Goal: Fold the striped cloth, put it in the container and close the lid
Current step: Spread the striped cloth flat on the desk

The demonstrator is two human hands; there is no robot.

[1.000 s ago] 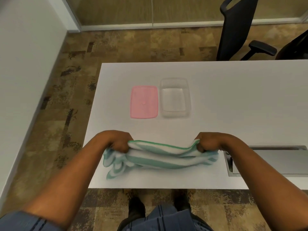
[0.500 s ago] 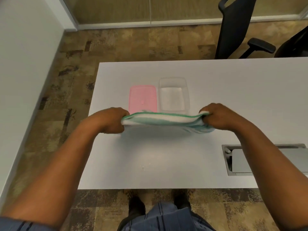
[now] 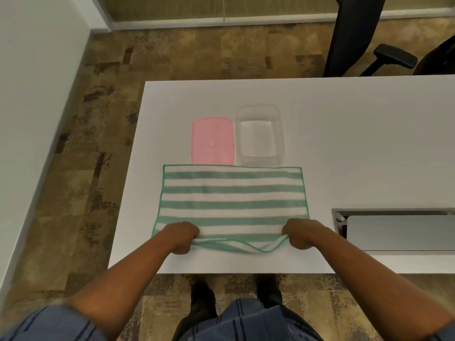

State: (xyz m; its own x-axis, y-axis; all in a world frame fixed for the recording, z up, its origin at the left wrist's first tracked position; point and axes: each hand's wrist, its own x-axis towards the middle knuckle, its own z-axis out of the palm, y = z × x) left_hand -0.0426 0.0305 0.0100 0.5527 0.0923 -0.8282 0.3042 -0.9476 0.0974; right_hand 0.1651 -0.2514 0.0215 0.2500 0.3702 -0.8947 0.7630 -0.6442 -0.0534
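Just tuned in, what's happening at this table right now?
A person has the striped cloth spread flat on the white table. The left hand and right hand each pinch its near edge, which is lifted slightly. No fold shows yet. Beyond the cloth's far edge, the clear container sits open and empty, with the pink lid lying beside it on its left.

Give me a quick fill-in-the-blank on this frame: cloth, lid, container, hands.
1. The striped cloth lies spread ____ on the white table.
2. The pink lid sits to the ____ of the clear container.
3. The container holds ____.
4. The left hand and right hand grip the cloth's ____ edge.

Missing words: flat; left; nothing; near
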